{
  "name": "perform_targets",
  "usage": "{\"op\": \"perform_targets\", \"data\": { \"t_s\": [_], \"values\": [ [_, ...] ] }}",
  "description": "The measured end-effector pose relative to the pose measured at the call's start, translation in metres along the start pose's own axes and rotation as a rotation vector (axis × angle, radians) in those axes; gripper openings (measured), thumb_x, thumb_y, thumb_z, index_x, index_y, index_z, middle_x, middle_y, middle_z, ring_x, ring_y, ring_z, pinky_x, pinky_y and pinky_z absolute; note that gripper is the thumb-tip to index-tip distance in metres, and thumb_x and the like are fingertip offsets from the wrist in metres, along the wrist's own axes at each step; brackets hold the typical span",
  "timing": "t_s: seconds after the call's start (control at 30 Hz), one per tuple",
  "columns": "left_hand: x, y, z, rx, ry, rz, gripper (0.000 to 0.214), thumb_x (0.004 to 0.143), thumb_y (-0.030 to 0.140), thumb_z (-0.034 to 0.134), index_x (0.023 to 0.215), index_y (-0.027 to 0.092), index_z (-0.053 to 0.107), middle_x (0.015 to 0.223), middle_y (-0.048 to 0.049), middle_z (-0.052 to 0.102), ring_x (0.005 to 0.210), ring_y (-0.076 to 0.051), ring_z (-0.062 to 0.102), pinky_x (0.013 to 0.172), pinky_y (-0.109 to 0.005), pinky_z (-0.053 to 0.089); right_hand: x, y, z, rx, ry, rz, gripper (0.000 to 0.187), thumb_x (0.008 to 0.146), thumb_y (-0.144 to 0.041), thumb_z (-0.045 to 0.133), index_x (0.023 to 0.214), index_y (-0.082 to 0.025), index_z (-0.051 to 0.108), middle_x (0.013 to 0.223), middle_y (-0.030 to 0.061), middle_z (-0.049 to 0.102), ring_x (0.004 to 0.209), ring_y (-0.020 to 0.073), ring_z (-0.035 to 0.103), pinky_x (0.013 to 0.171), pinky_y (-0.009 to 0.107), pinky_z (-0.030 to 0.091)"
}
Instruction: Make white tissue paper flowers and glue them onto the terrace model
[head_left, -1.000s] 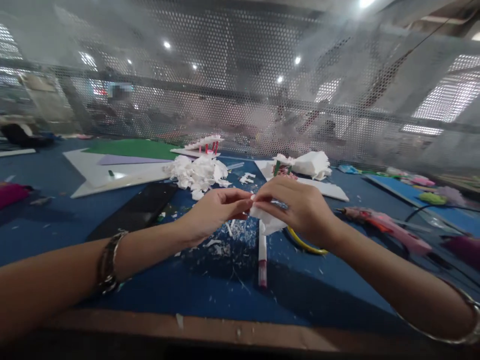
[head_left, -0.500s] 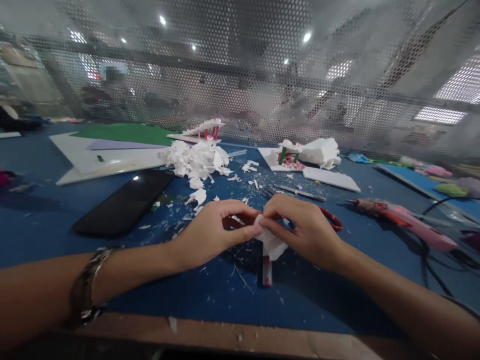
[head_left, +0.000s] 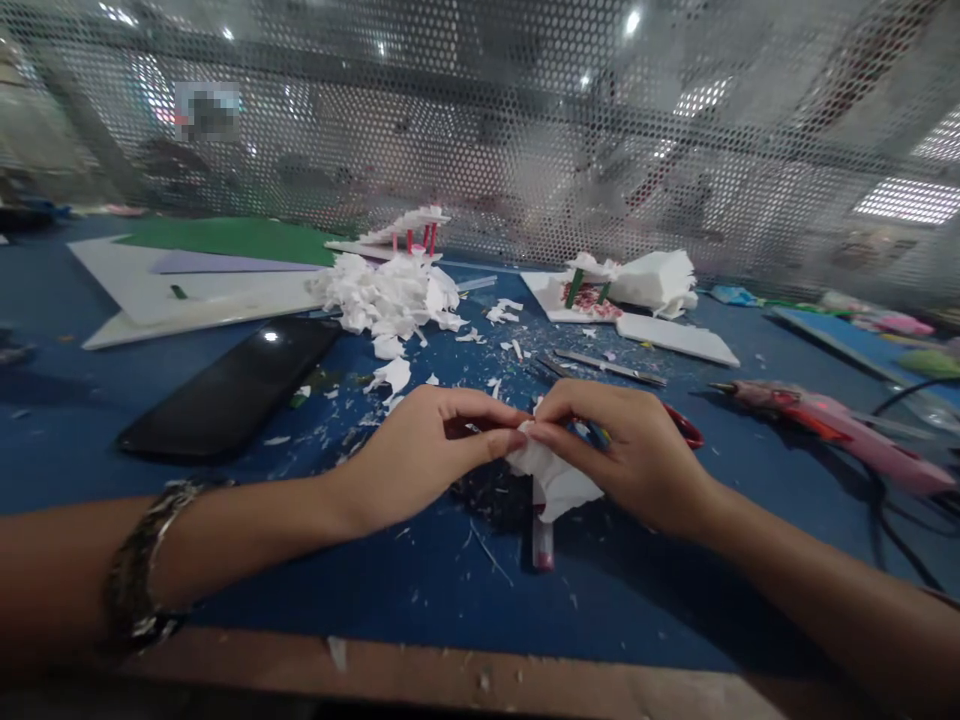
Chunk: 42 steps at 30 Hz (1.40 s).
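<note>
1. Paper scrap (head_left: 564,488), white and thin-looking, held between both hands just above the blue tabletop (head_left: 315,590), lower part hanging in front of a clear-capped pen (head_left: 543,550).
2. At left hand (head_left: 420,455): thumb and forefinger narrowed together on the scrap's upper edge; other fingers largely hidden.
3. At right hand (head_left: 637,450): thumb and forefinger pinched on the same edge, tips close beside the left ones.
4. Main risk: tearing at the pinch, from uneven pulling; creasing, from too hard a squeeze.
5. Just beside and beyond right hand: red-handled scissors (head_left: 696,436), partly hidden, and metal tweezers (head_left: 611,367); possible knock from a careless sweep.
6. Farther right: pink glue gun (head_left: 840,430); possible burn on contact, if hot. Heat impossible to tell.
7. Beyond left hand: shredded paper pile (head_left: 390,293); scrap easily lost among loose bits, if dropped there.
</note>
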<state>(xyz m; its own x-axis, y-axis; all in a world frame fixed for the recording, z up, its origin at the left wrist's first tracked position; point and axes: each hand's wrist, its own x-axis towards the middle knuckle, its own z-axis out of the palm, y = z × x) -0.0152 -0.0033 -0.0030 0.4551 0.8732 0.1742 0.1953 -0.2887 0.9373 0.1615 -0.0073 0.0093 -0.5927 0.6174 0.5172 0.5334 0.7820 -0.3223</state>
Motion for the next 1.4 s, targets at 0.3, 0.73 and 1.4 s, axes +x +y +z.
{"op": "perform_targets", "data": {
  "t_s": [0.3, 0.73, 1.4],
  "values": [
    [-0.001, 0.001, -0.001, -0.055, 0.011, 0.086, 0.015, 0.074, 0.011, 0.056, 0.080, 0.016, 0.069, 0.075, 0.0022, 0.069, 0.069, -0.008, 0.060, 0.061, -0.012, 0.045, -0.002, -0.003, -0.001, 0.008, 0.032, -0.026, 0.012, 0.082, -0.016, 0.048, 0.071, -0.015, 0.053, 0.064, -0.0016, 0.056, 0.059, 0.0052, 0.051, 0.057, 0.015, 0.039],
    [-0.003, -0.003, -0.002, -0.149, 0.006, 0.142, 0.006, 0.074, 0.013, 0.058, 0.076, 0.018, 0.061, 0.070, 0.0054, 0.062, 0.065, -0.005, 0.057, 0.059, -0.011, 0.044, -0.005, -0.009, 0.000, 0.121, 0.088, 0.081, 0.009, 0.080, -0.015, 0.051, 0.072, -0.015, 0.055, 0.063, -0.0023, 0.059, 0.054, 0.0038, 0.051, 0.049, 0.011, 0.040],
    [-0.005, -0.001, -0.001, 0.034, 0.097, 0.228, 0.006, 0.074, 0.016, 0.059, 0.074, 0.019, 0.064, 0.074, 0.0026, 0.065, 0.070, -0.010, 0.058, 0.063, -0.017, 0.045, -0.006, -0.011, -0.003, -0.049, 0.116, -0.149, 0.007, 0.081, -0.013, 0.050, 0.077, -0.017, 0.053, 0.069, 0.0006, 0.060, 0.066, 0.0087, 0.056, 0.062, 0.019, 0.045]
  ]
}}
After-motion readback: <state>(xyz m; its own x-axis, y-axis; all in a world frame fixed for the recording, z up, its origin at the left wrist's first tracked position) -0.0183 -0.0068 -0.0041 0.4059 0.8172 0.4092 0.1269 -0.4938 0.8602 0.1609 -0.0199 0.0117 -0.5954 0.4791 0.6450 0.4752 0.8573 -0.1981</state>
